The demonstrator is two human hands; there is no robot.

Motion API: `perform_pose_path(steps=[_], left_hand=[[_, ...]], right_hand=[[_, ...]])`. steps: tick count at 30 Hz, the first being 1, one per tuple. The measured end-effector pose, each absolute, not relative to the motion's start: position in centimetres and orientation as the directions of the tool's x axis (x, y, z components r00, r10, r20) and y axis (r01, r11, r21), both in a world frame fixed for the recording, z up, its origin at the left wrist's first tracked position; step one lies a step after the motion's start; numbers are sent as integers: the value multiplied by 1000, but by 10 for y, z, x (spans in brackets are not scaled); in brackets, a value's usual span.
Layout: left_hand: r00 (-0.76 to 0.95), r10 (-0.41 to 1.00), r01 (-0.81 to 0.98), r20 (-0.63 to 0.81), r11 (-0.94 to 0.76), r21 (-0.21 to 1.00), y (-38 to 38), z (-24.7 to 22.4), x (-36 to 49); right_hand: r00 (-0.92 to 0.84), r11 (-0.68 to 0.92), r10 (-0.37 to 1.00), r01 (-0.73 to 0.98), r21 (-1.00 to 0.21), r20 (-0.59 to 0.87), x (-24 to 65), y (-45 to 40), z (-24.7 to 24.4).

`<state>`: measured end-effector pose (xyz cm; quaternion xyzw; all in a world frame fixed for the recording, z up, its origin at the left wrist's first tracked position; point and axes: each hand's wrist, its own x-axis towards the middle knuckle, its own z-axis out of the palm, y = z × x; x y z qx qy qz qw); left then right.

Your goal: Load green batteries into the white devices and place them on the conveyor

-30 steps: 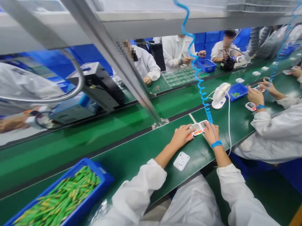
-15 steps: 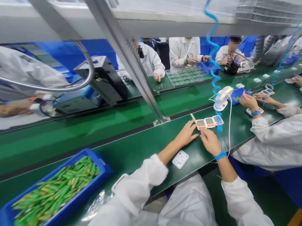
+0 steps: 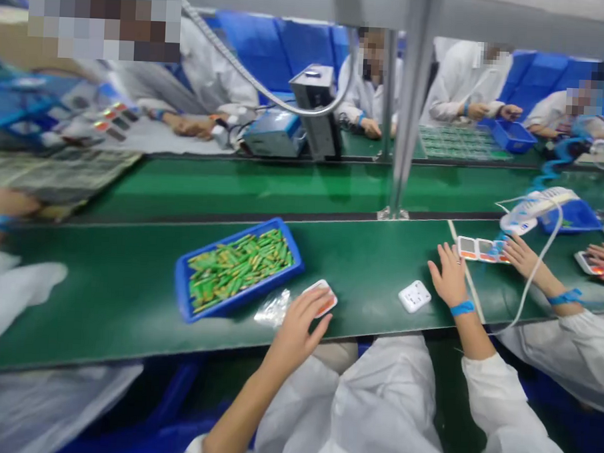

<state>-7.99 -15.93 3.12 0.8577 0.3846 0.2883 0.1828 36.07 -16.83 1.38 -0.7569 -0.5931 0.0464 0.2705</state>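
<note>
My left hand (image 3: 301,316) reaches over a white device with an orange lower part (image 3: 329,302). Its fingers are stretched over the top and the thumb stands apart; whether they press on it is hidden. Flat on the bench with fingers apart, my right hand (image 3: 448,276) wears a blue wristband and holds nothing. Just beyond its fingertips is a row of white devices with grey screens (image 3: 467,248). A pale strip (image 3: 472,291) crosses the bench beside this hand. Between my hands lies a white device, back side up (image 3: 415,296).
A blue tray (image 3: 182,291) of green and yellow pieces stands left, with a clear plastic bag (image 3: 273,309) beside it. A co-worker's hand (image 3: 525,259) touches the row's right end. A white cable (image 3: 545,264) loops there. A metal post (image 3: 409,124) rises behind the bench.
The view has swung left. My left hand has left the row of devices and moved left to the device near the tray. My right hand stays near the row, now laid flat.
</note>
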Motion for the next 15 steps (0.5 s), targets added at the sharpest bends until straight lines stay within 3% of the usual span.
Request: perform_pose_path(steps=[4, 7, 15], left_hand=[[413, 854, 666, 315, -519, 536, -175, 8, -106], [409, 864, 664, 296, -503, 553, -173, -2, -105], [527, 798, 605, 293, -594, 529, -113, -1, -48]], right_hand=[[82, -23, 992, 852, -522, 92, 342, -202, 16], [54, -47, 999, 883, -467, 2, 322, -234, 12], [185, -86, 971, 865, -494, 154, 296, -244, 12]])
